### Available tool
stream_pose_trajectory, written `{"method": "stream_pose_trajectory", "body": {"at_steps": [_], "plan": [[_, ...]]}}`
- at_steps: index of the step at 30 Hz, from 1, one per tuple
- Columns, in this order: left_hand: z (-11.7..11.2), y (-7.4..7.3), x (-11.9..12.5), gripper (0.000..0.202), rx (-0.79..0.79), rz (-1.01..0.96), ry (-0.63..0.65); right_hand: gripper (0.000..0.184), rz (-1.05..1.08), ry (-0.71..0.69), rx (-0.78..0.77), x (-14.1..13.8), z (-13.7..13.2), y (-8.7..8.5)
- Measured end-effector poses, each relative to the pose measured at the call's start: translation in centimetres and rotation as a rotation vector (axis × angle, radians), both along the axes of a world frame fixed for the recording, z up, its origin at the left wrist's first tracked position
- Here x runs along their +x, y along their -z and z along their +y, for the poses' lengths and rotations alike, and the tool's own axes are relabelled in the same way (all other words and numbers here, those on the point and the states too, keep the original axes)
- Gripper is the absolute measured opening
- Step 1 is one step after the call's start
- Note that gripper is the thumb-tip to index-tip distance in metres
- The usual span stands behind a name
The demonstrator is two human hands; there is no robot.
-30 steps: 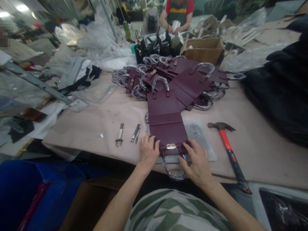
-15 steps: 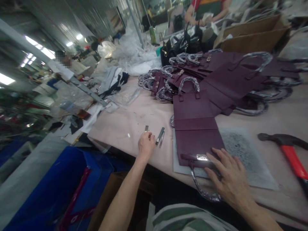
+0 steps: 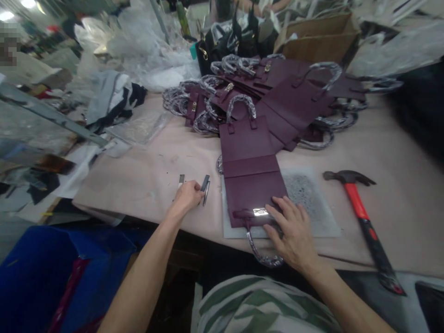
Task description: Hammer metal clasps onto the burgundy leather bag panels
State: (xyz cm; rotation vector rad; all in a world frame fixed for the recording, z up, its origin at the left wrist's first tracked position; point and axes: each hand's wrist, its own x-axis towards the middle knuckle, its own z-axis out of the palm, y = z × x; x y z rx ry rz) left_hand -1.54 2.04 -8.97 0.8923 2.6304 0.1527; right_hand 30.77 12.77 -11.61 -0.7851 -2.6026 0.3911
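A dark purple handbag piece (image 3: 255,192) lies unfolded on a thin grey board, with a plastic-wrapped handle at each end and a shiny metal clasp (image 3: 261,212) near its lower edge. My right hand (image 3: 294,231) rests on its lower right corner, fingers spread, fingertips beside the clasp. To the left, my left hand (image 3: 188,195) is on the table with its fingers pinched together at a small flat dark-and-silver tool (image 3: 206,181). A thin metal rod (image 3: 206,193) lies right beside that tool. Another small flat metal piece (image 3: 181,178) shows just behind the hand.
A claw hammer (image 3: 357,203) with a red-and-black handle lies right of the grey board (image 3: 322,217). Behind are piled purple bags (image 3: 294,106), black bags (image 3: 222,51) and a cardboard box (image 3: 319,37). A blue bin (image 3: 31,273) stands below the table's left edge.
My left hand has shifted right, from beside the left metal piece to the flat tool. My right hand stays on the bag. The view has turned right, showing the whole hammer.
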Motion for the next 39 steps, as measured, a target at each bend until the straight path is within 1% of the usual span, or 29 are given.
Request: {"method": "stream_pose_trajectory", "body": {"at_steps": [3, 5, 9, 12, 14, 15, 17, 19, 21, 23, 24, 27, 29, 31, 34, 35, 36, 39], "plan": [[0.1, -0.3, 0.0, 0.023, -0.028, 0.024, 0.044, 0.041, -0.011, 0.005, -0.012, 0.0, -0.1, 0.0], [0.5, -0.6, 0.3, 0.025, -0.072, 0.04, 0.045, 0.041, -0.014, 0.002, -0.011, 0.0, -0.1, -0.1], [1.5, -0.9, 0.9, 0.014, -0.152, 0.023, 0.0, 0.04, -0.025, 0.005, -0.006, -0.1, -0.2, -0.4], [1.4, -1.1, 0.6, 0.012, -0.113, -0.04, -0.026, 0.04, -0.013, -0.002, 0.011, -0.1, -0.1, -0.4], [0.7, -1.4, -0.2, 0.014, -0.034, -0.102, -0.019, 0.039, 0.004, -0.01, 0.024, -0.2, 0.1, -0.4], [0.2, -1.7, -0.8, 0.015, 0.014, -0.102, -0.022, 0.038, 0.015, -0.014, 0.03, -0.2, 0.1, -0.3], [-0.9, -2.3, -2.3, 0.017, 0.08, -0.01, -0.068, 0.038, 0.036, -0.021, 0.044, -0.3, 0.4, 0.0], [-2.0, -3.0, -3.9, 0.022, 0.056, 0.121, -0.148, 0.038, 0.06, -0.027, 0.059, -0.5, 0.5, 0.3], [-2.8, -3.3, -5.2, 0.03, -0.044, 0.137, -0.208, 0.038, 0.083, -0.029, 0.074, -0.7, 0.6, 0.4], [-3.1, -3.2, -5.8, 0.034, -0.124, 0.062, -0.229, 0.039, 0.095, -0.029, 0.086, -0.8, 0.6, 0.5], [-3.1, -3.0, -6.0, 0.033, -0.139, 0.021, -0.232, 0.039, 0.096, -0.029, 0.093, -0.8, 0.6, 0.4], [-2.7, -2.1, -6.0, 0.025, -0.121, -0.076, -0.254, 0.039, 0.075, -0.028, 0.101, -0.7, 0.5, 0.3], [-2.6, -1.7, -5.7, 0.023, -0.084, -0.16, -0.279, 0.039, 0.05, -0.027, 0.094, -0.6, 0.4, 0.2], [-2.8, -1.7, -5.5, 0.022, -0.011, -0.253, -0.304, 0.038, 0.021, -0.023, 0.078, -0.4, 0.3, 0.1], [-3.8, -2.3, -4.7, 0.02, 0.148, -0.385, -0.315, 0.039, -0.009, -0.012, 0.053, -0.2, 0.2, 0.0], [-4.2, -2.5, -4.3, 0.02, 0.253, -0.439, -0.326, 0.039, -0.015, -0.008, 0.047, -0.1, 0.1, 0.0], [-4.5, -2.7, -3.7, 0.021, 0.393, -0.506, -0.346, 0.04, -0.018, -0.005, 0.041, -0.1, 0.1, 0.0], [-4.7, -2.7, -0.5, 0.034, 0.877, -0.755, -0.408, 0.039, -0.02, 0.003, 0.025, -0.1, -0.1, -0.1]]}}
